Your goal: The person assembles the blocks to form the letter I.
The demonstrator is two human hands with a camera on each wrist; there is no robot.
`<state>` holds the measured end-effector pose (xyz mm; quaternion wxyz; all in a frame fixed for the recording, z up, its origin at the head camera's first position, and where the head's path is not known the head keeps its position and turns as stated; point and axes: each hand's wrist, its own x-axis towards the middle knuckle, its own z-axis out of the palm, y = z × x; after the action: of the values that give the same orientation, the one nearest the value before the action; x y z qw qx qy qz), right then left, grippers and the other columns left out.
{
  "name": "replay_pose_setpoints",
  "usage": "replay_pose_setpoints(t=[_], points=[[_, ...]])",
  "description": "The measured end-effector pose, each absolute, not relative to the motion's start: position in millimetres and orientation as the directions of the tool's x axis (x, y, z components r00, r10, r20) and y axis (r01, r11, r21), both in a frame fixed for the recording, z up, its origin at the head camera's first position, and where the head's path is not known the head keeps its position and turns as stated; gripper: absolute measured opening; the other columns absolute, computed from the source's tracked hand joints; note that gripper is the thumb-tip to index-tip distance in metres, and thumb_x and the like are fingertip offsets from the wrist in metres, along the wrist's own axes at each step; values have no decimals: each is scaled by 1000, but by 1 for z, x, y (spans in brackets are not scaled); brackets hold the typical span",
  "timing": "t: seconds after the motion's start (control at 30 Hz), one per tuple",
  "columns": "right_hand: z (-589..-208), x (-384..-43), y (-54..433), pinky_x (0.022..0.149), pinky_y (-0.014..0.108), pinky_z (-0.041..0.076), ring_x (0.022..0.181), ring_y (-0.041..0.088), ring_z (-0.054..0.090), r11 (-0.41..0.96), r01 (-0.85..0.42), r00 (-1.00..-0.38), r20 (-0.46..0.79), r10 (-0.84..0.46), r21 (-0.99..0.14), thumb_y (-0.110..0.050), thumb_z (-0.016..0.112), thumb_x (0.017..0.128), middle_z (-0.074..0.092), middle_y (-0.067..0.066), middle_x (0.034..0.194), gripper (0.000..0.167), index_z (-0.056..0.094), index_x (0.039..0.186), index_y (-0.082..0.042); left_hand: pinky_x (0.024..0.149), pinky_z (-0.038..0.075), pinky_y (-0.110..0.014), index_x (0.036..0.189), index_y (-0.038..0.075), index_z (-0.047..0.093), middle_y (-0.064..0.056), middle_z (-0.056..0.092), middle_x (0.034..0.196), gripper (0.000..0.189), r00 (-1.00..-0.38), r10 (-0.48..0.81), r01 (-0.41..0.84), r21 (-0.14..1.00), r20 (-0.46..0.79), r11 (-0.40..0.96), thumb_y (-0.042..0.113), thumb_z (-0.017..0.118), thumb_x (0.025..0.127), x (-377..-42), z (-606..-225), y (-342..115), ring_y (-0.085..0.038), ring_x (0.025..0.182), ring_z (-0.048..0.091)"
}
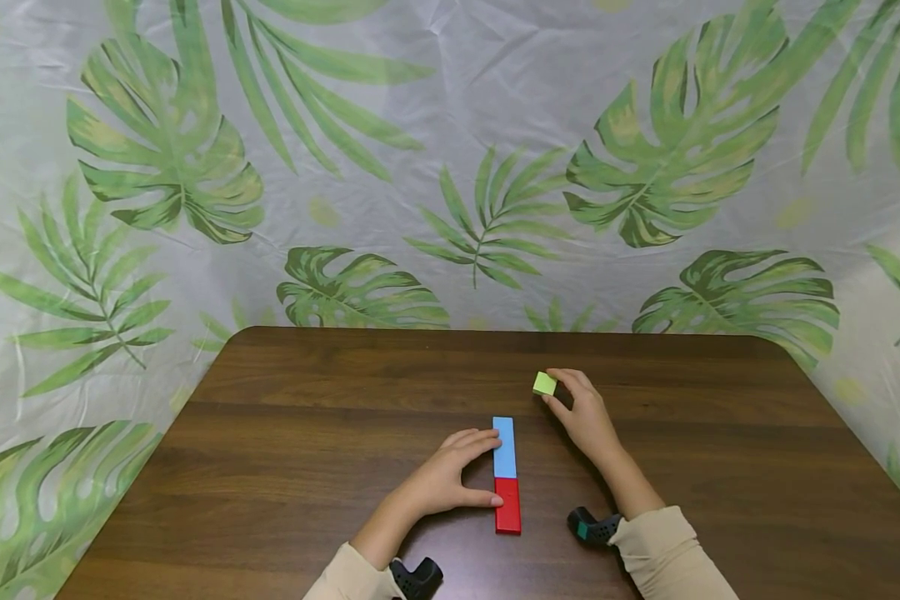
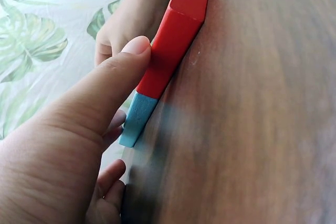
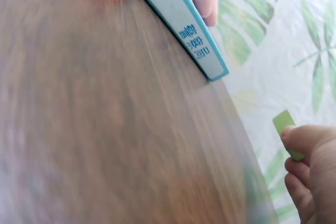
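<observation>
A blue block [image 1: 504,448] and a red block [image 1: 507,506] lie end to end in a straight line on the table. My left hand [image 1: 446,473] rests along their left side, its thumb against the red block and its fingertips at the blue one. In the left wrist view the thumb [image 2: 137,46] touches the red block's long side. A white label with dark characters shows on the blue block [image 3: 216,56] in the right wrist view. Beyond the blue block's far end and to its right, my right hand [image 1: 587,421] pinches a small light green block [image 1: 543,384] between thumb and fingers.
The brown wooden table [image 1: 307,392] has rounded far corners. Behind it hangs a pale cloth [image 1: 495,100] printed with green leaves. A black wrist device [image 1: 594,528] sits at the right cuff, and another black device [image 1: 417,577] at the left.
</observation>
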<state>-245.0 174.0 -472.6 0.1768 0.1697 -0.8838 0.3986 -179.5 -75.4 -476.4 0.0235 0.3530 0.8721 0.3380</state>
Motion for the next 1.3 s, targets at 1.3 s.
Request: replay_pose_setpoints(t=[1.3], points=[[-479, -252, 138, 86, 43, 43, 106, 26, 51, 586, -468, -882, 392, -262, -662, -9, 66, 82, 53, 10, 117, 38, 56, 118, -3, 100, 27, -41, 135, 16, 43, 4, 35, 139, 74, -748, 636, 601, 602, 191, 526, 50, 67, 74, -181, -478, -76, -23, 128, 27]])
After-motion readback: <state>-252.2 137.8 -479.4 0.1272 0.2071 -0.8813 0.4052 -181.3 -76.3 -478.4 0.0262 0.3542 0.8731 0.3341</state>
